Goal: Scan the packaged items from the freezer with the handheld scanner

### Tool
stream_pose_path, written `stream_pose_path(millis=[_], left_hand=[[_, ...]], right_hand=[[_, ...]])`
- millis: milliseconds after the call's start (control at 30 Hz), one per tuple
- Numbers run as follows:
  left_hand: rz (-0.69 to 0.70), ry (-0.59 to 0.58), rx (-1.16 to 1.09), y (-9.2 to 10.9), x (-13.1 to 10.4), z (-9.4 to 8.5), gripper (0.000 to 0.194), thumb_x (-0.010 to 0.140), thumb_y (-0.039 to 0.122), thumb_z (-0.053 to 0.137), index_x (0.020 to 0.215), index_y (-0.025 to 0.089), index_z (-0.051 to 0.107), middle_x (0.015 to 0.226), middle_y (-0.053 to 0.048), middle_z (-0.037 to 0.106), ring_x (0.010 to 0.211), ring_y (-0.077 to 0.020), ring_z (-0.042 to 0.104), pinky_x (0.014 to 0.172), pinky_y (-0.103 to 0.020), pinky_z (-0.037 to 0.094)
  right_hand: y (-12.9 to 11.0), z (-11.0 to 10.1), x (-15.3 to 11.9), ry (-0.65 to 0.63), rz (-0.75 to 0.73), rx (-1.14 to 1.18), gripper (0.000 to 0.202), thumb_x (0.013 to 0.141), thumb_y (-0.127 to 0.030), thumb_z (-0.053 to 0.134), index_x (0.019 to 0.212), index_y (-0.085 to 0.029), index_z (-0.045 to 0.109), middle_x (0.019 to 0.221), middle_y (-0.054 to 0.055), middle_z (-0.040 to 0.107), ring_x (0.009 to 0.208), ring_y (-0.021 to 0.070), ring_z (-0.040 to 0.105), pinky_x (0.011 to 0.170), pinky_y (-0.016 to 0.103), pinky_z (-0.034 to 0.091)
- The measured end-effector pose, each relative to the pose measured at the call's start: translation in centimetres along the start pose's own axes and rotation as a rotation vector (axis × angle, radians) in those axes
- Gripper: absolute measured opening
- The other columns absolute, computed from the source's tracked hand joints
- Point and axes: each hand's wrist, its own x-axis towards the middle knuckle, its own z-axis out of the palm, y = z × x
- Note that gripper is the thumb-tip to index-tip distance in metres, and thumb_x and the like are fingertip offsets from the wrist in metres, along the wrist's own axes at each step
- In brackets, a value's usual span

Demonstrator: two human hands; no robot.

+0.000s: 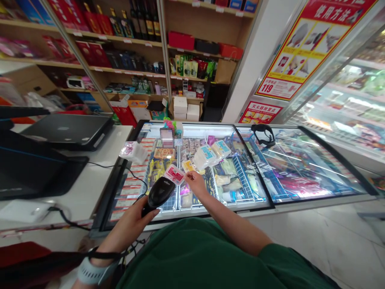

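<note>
My left hand (143, 212) is wrapped round the handle of a black barcode scanner (161, 190), its head tilted up and away from me. Just beyond the scanner's head, my right hand (195, 182) pinches the right edge of a small flat package with a red-and-white label (175, 174). Both are above the glass top of a chest freezer (198, 210). Past my right hand lie clear packs with blue-and-white labels (206, 154) on the glass. A stack of white packs (132, 151) stands on the freezer's left part.
A black strap-like object (263, 135) rests on the freezer's far right. To the left, a counter (90, 188) bears a closed dark laptop-like device (70, 130). Cables cross the freezer's left edge. Stocked shelves (144, 72) and cardboard boxes stand behind.
</note>
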Motion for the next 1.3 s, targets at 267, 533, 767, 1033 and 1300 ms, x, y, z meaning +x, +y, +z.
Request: stream_pose_path(millis=[267, 533, 767, 1033, 1300], left_hand=[[-0.01, -0.007, -0.006, 0.3, 0.5, -0.1, 0.042, 0.08, 0.049, 0.057, 0.107, 0.017, 0.062, 0.099, -0.007, 0.074, 0.092, -0.0257, 0.067, 0.079, -0.032, 0.05], [0.009, -0.003, -0.004, 0.1, 0.7, 0.1, 0.042, 0.08, 0.049, 0.057, 0.107, 0.018, 0.061, 0.099, -0.006, 0.074, 0.093, -0.0252, 0.067, 0.08, -0.03, 0.05], [0.011, -0.006, -0.008, 0.2, 0.5, 0.1, 0.041, 0.08, 0.049, 0.057, 0.107, 0.018, 0.061, 0.098, -0.006, 0.074, 0.093, -0.0264, 0.067, 0.08, -0.032, 0.05], [-0.005, 0.0, 0.014, -0.2, 0.5, 0.6, 0.04, 0.081, 0.05, 0.055, 0.105, 0.018, 0.061, 0.092, -0.005, 0.073, 0.089, -0.0259, 0.066, 0.078, -0.032, 0.05], [-0.021, 0.09, -0.049, -2.1, 0.7, -0.6, 0.047, 0.079, 0.053, 0.057, 0.108, 0.016, 0.062, 0.093, -0.006, 0.074, 0.092, -0.0277, 0.067, 0.082, -0.035, 0.052]], right_hand=[[0.3, -0.1, 0.2, -0.001, -0.004, 0.003, 0.012, 0.076, -0.031, 0.064, 0.079, -0.02, 0.065, 0.073, -0.001, 0.065, 0.068, 0.0149, 0.06, 0.068, 0.025, 0.045], [0.5, 0.0, 0.1, 0.001, -0.003, 0.009, 0.011, 0.076, -0.031, 0.065, 0.078, -0.02, 0.064, 0.072, -0.001, 0.065, 0.067, 0.0147, 0.059, 0.067, 0.025, 0.045], [-0.3, -0.2, -0.5, -0.005, 0.008, 0.029, 0.01, 0.075, -0.029, 0.065, 0.078, -0.02, 0.065, 0.074, -0.001, 0.066, 0.069, 0.0154, 0.06, 0.069, 0.025, 0.045], [-0.2, -0.1, -0.9, 0.008, 0.212, 0.209, 0.009, 0.068, -0.024, 0.071, 0.074, -0.02, 0.066, 0.069, -0.002, 0.065, 0.069, 0.0143, 0.059, 0.069, 0.025, 0.046], [3.2, -0.3, 1.1, 0.097, 0.6, 0.335, 0.019, 0.084, -0.032, 0.065, 0.079, -0.015, 0.06, 0.064, -0.001, 0.063, 0.054, 0.0103, 0.059, 0.053, 0.021, 0.045]])
